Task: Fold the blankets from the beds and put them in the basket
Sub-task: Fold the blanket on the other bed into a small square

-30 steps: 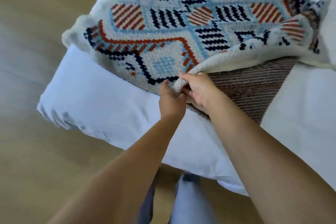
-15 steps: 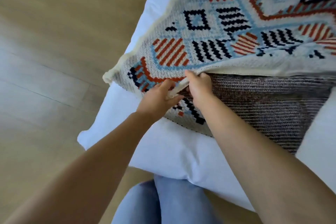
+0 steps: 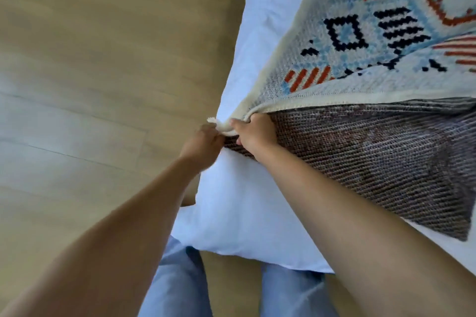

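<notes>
A woven blanket with a cream border and a blue, orange and black pattern lies on a white bed. Its top layer is folded over, so the brownish underside shows below the cream edge. My right hand grips the blanket's corner at the cream edge. My left hand pinches the same bunched cream corner from the left. Both hands meet at the bed's left side. No basket is in view.
Light wooden floor fills the left half of the view. The bed's corner juts toward my legs in blue jeans, which stand right against it.
Both hands have slid left along the blanket's edge to its corner and bunched it. The folded top layer now reaches the corner, and the view has shifted left.
</notes>
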`<state>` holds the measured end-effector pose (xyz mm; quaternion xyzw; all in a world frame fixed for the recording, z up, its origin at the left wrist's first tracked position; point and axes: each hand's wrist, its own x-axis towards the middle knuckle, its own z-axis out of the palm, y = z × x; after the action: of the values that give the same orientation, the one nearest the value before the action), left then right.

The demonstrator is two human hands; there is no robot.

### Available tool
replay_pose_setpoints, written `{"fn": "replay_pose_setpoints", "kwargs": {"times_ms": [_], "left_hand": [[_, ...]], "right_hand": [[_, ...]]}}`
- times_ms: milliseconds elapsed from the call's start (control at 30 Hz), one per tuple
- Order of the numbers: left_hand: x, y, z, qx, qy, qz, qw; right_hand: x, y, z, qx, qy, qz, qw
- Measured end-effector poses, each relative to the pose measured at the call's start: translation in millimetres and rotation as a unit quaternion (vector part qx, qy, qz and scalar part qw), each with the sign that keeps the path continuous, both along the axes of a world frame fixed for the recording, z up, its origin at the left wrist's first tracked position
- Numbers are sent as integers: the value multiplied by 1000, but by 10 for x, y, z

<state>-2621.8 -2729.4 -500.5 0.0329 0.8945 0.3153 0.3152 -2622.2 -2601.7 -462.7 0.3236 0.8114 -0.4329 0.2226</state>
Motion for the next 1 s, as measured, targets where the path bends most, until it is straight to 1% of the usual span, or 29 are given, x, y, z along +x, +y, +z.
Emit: {"fn": "replay_pose_setpoints", "kwargs": {"times_ms": [67,133,233,300,333,400,433,467,567,667,733,800,867,933,1000], "left_hand": [[-128,-28,-98,17,-54,-40,998],[-186,-94,-137,41,-99,-43,993],[-208,-345,-175,92,-157,24,983],[-213,-529,-169,107,-198,63,972],[-221,-587,-155,105,-217,58,969],[-259,-629,-146,71,-233,-12,970],[-292,-626,-143,54,-228,-47,971],[-336,-607,-135,48,-223,-60,972],[-563,-507,-58,64,-215,-47,973],[-870,-254,89,50,-158,-90,982],[-1096,29,209,44,-112,-122,985],[-1298,373,325,49,-85,-151,984],[-1480,785,421,63,-66,-193,977],[-1641,1219,519,74,-42,-240,967],[-1775,1678,610,94,-39,-274,956]], "right_hand": [[-87,-91,-105,33,-11,-41,999],[-153,-195,-216,72,-20,-67,995],[-252,-454,-355,99,-29,-78,992],[-301,-623,-407,102,-41,-76,991],[-315,-667,-431,106,-48,-79,990],[-307,-681,-459,120,-64,-93,986],[-293,-665,-468,124,-73,-97,985],[-276,-643,-476,119,-82,-99,985],[-287,-582,-452,76,-89,-118,986],[-377,-447,-349,17,-50,-223,973],[-456,-255,-245,25,-4,-291,957],[-527,2,-152,44,39,-346,937],[-646,308,-89,29,82,-409,908],[-783,656,-37,14,98,-460,882],[-917,1042,21,16,101,-506,856]]}}
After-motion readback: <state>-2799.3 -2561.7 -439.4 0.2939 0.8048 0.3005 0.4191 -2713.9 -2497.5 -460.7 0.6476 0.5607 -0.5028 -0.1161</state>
